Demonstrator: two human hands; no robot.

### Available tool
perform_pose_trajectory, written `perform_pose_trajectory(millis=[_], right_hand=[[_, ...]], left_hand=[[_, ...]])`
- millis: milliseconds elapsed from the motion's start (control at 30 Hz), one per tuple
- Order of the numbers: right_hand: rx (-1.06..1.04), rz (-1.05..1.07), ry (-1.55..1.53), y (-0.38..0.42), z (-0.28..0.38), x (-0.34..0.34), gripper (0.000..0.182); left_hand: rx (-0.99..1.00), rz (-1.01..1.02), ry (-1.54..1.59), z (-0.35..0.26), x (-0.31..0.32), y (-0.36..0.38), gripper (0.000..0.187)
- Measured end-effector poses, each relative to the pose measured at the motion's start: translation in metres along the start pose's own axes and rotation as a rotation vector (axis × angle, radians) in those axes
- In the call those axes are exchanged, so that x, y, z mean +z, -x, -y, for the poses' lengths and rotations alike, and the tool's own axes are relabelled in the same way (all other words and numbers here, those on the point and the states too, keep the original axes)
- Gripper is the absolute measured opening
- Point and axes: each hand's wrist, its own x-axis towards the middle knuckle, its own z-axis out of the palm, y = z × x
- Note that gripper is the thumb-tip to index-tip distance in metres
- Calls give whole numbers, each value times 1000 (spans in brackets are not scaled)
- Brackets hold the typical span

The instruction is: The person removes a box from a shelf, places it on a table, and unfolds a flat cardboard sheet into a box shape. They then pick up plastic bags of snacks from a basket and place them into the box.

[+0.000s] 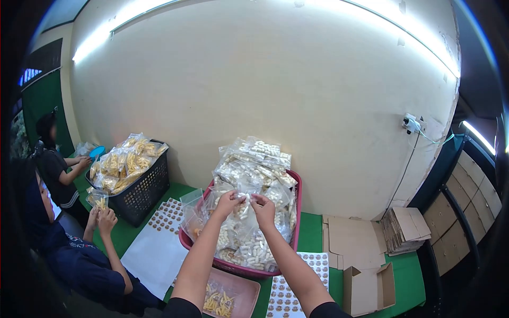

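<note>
Both my hands meet over a pink-red basket (297, 212) heaped with clear bags of white pieces (257, 246). Between them is the top of one small clear bag with white pieces (243, 211). My left hand (230, 203) pinches that bag from the left, and my right hand (263, 208) pinches it from the right, fingertips close together. Below the basket, a pink tray (249, 290) holds yellow pieces in clear plastic. Sheets of round stickers lie on either side, one at the right (318, 265) and one at the left (166, 216).
At left, a black basket (154, 193) holds bags of yellow pieces. Beside it a co-worker's hands (103, 218) hold such a bag; another person (55, 169) stands behind. Flattened cardboard (352, 238), an open box (366, 294) and a cardboard stack (405, 230) are on the right.
</note>
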Motion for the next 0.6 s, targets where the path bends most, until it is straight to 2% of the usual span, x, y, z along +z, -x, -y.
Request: perform_pose_trajectory(millis=[33,133,167,200,267,333,433,533,567,600], right_hand=[[18,-25,-130,3,4,-7,42],[83,-72,-159,29,39,-33,50],[87,-23,-99,34,39,-46,51],[88,-37,-99,41,41,-62,51],[98,86,-26,55,45,-97,54],[89,-1,61,76,46,-134,50],[226,-16,-293,117,50,-193,44],[240,-17,-222,161,46,-258,54],[297,-18,-234,177,42,-282,62],[298,-34,-230,193,38,-304,62]], left_hand=[[77,12,89,-4,10,1,33],[76,-65,109,-20,47,15,27],[69,-78,131,-34,66,28,23],[66,-65,127,-35,80,34,23],[21,53,275,-34,109,46,27],[-64,121,205,-39,142,69,34],[-42,406,109,-19,191,98,43],[-89,374,198,3,257,132,44],[-97,389,191,10,279,144,44],[-106,423,201,27,302,156,42]])
